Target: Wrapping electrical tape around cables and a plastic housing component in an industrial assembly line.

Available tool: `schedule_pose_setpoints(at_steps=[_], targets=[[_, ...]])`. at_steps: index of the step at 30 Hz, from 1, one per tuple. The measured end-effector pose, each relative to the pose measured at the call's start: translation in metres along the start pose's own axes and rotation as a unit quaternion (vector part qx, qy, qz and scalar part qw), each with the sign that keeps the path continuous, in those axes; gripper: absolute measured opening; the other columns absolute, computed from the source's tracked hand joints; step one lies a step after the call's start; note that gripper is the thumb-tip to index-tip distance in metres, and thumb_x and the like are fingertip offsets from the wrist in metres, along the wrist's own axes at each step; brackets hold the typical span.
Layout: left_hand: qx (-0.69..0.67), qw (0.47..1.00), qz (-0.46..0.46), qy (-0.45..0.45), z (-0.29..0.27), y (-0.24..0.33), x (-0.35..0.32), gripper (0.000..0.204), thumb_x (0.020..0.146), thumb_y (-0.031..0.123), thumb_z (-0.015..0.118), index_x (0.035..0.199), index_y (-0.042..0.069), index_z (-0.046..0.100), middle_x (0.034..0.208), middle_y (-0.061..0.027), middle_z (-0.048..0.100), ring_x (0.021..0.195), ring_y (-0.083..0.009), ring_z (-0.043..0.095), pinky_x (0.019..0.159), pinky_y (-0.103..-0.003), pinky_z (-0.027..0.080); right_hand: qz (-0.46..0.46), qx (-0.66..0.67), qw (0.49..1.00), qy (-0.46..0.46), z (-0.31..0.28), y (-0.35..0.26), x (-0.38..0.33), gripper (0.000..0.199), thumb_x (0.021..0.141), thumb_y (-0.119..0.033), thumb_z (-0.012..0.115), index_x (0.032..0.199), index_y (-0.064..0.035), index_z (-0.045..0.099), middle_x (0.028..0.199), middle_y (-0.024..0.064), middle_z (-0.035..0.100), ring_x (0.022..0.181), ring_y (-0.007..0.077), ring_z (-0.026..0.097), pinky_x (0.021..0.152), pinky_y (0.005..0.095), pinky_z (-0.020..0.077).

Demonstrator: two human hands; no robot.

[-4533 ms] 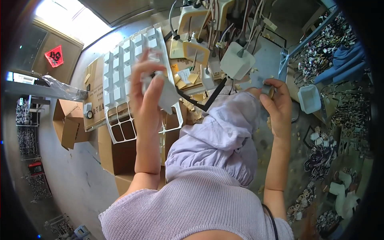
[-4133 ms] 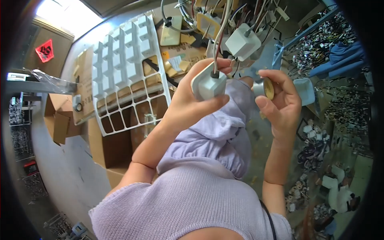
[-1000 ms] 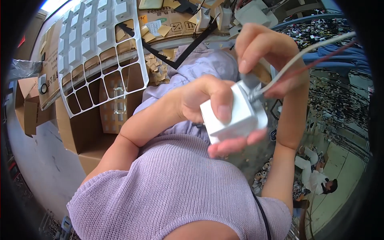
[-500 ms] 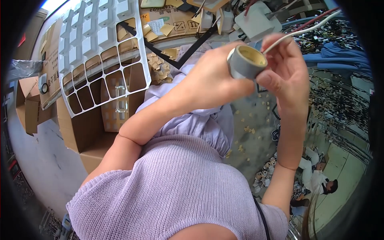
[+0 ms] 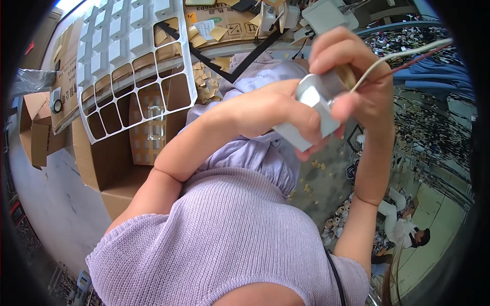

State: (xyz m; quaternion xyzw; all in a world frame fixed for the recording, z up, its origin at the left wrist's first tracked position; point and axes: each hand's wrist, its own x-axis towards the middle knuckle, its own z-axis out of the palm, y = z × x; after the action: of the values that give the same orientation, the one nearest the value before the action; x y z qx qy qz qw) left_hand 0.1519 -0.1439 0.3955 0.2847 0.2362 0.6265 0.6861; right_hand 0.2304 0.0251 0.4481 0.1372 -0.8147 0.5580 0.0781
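A: In the head view, printed cardboard [image 5: 229,19] spread beyond the white block [image 5: 293,134], and a white lattice [image 5: 189,61] bearing grey-white boxes [image 5: 117,30] lay off to the block's left.

B: Left of the block and lower, we also saw an open carton [image 5: 87,148]; well to its right, tangled wires [image 5: 429,132].

A: What had just changed for us?

B: Half a second earlier, our left hand [image 5: 286,109] hid the block, and the grey tape roll [image 5: 326,81] faced ring-up. By this moment we had turned the wrist: the block's faces came into sight, and the roll lay tipped just beyond it, hole to the right.

A: What did that mean for our work?

B: We judged that both hands were busy on one piece, tape brought up to block. Whether they touched, we could not tell.

A: And our pose?

B: The left hand reached in from the block's left, thumb across its near face, fingers underneath, clamped on it. Our right hand [image 5: 371,97] arched over from the block's right, forearm nearly upright, fingers curled around the roll, though blur hid how firmly. A white wire [image 5: 403,53] and a red wire [image 5: 421,60] trailed off rightward from the block; their ends were hidden.
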Motion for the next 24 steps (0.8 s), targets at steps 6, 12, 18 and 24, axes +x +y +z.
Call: schedule_pose_setpoints(at_steps=[6,12,18,24], targets=[[0.032,0.999,0.003,-0.006,-0.009,0.001,-0.004,0.056,0.062,0.018,0.068,0.112,-0.005,0.058,0.095,-0.0137,0.062,0.065,-0.0196,0.061,0.061,-0.030,0.050,0.063,-0.024,0.997,-0.026,-0.019,-0.012,-0.016,0.031,0.069,-0.010,0.080,0.092,0.0004,0.061,0.092,0.0036,0.054,0.080,0.0104,0.051,0.072,0.0238,0.0412],[0.561,0.710,0.275,0.325,-0.004,-0.014,0.007,0.059,0.069,0.011,0.068,0.126,0.006,0.052,0.107,-0.0153,0.059,0.091,-0.0312,0.059,0.078,-0.037,0.049,0.193,0.201,0.942,0.189,0.030,-0.036,-0.037,0.052,0.074,-0.033,0.083,0.106,0.0025,0.061,0.102,0.0049,0.062,0.086,0.0096,0.059,0.075,0.0226,0.0476],[0.457,0.823,0.275,0.197,0.005,-0.024,0.006,0.049,0.083,0.030,0.062,0.125,0.008,0.050,0.093,-0.0181,0.053,0.084,-0.0345,0.055,0.075,-0.041,0.047,0.032,0.024,0.929,0.367,0.047,-0.010,-0.010,0.037,0.079,-0.003,0.075,0.111,-0.0003,0.056,0.093,0.0001,0.057,0.081,0.0062,0.051,0.076,0.0197,0.0441],[0.211,0.959,0.123,0.146,0.005,0.005,-0.008,0.031,0.088,0.022,0.065,0.113,0.003,0.060,0.094,0.0030,0.057,0.087,-0.0061,0.052,0.077,-0.022,0.043,0.014,-0.152,0.971,0.184,0.015,-0.016,-0.011,0.026,0.073,-0.015,0.083,0.085,-0.0016,0.064,0.083,0.0003,0.059,0.071,0.0071,0.054,0.063,0.0204,0.0423]])
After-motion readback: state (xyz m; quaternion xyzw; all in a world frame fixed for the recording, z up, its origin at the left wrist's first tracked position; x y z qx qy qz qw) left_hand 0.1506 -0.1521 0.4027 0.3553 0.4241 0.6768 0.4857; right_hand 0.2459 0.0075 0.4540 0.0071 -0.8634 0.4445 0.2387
